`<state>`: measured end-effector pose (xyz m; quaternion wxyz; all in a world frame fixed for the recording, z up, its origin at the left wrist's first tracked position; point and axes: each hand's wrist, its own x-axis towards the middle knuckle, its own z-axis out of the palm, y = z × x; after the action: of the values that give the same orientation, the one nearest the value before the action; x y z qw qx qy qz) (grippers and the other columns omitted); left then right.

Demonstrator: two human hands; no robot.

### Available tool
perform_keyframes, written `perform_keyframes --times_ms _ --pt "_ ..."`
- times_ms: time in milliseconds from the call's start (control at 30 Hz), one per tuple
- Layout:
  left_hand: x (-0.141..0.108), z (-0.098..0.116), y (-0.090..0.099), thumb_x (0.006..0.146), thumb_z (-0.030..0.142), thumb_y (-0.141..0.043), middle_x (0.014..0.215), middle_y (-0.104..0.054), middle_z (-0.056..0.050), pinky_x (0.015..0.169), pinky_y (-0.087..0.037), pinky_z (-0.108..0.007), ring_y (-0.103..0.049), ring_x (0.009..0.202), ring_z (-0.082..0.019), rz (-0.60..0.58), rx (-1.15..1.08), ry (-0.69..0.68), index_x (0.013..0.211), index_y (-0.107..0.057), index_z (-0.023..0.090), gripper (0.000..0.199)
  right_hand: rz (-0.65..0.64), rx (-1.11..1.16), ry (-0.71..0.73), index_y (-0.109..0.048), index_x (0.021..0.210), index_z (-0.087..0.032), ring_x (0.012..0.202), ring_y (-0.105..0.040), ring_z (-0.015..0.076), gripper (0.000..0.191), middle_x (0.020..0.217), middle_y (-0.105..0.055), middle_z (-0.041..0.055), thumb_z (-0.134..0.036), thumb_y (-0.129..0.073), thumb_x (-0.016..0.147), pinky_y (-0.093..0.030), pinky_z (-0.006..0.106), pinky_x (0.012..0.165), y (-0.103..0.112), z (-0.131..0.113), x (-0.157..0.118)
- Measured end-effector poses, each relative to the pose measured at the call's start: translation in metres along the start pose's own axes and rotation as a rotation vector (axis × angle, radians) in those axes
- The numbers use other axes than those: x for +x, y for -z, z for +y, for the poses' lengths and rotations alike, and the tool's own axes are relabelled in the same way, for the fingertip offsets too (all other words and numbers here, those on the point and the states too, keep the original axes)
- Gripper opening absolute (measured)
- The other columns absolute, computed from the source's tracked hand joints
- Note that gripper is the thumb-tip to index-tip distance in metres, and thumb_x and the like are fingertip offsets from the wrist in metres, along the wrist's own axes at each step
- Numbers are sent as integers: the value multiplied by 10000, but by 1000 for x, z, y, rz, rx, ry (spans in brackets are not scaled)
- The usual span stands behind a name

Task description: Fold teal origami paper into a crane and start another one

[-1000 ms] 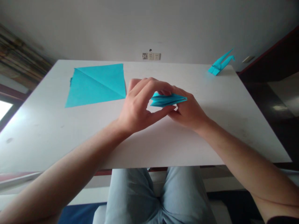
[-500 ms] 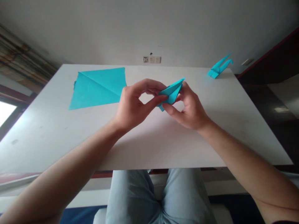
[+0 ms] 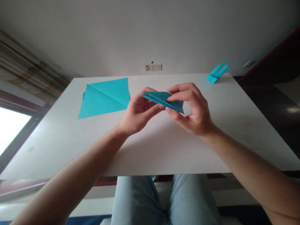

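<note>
A folded piece of blue paper (image 3: 161, 97) is held above the table, its narrow tip pointing left and its wider end to the right. My left hand (image 3: 138, 111) grips it from below and the left, with the thumb at its lower edge and the other fingers partly hidden behind it. My right hand (image 3: 193, 107) pinches the wider right end, fingers on the upper face and thumb at the lower edge. Layers show slightly parted along the near edge.
Flat blue paper sheets (image 3: 105, 98) with a diagonal crease lie at the left of the white table (image 3: 150, 156). A finished blue paper crane (image 3: 217, 75) stands at the back right corner. Behind the table is a wall with sockets (image 3: 153, 67).
The folded paper has been turned, so its narrow tip now points left rather than up to the right. My right hand's fingers have moved onto its upper face. The view has shifted slightly.
</note>
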<state>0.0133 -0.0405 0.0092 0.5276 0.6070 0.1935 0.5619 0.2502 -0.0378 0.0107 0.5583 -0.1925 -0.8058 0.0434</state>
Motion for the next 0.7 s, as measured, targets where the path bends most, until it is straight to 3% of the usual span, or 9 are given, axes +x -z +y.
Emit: perform_keyframes --times_ms 200,367,567,700 --pt "3 -1 4 834 518 -1269 897 -826 43 960 -810 -321 -872 878 -161 20 -79 12 904 -664 253 664 -19 37 -6 -899 1432 -437 1171 -892 305 244 1322 -899 55 -425 -908 1188 -758 507 988 7 -6 2" --pt "2 6 1 884 498 -1246 882 -799 40 982 -797 -334 -851 883 -156 8 -76 44 893 -635 245 660 -5 -23 4 -932 1464 -447 1173 -880 326 400 1343 -895 76 -422 -1047 1081 -777 513 977 10 -5 1" --pt "-3 7 -1 901 587 -1222 853 -758 30 802 -719 -328 -785 821 -170 7 35 44 920 -628 260 679 -62 -33 -18 -899 1609 -470 1208 -868 322 492 1416 -857 91 -301 -902 1147 -793 520 938 8 -6 0" --pt "-5 2 0 922 630 -1197 841 -762 28 701 -656 -309 -728 759 -156 11 116 31 932 -651 266 656 -99 -5 -28 -912 1571 -477 1220 -855 314 459 1397 -832 89 -262 -827 1174 -784 529 940 8 -6 -1"
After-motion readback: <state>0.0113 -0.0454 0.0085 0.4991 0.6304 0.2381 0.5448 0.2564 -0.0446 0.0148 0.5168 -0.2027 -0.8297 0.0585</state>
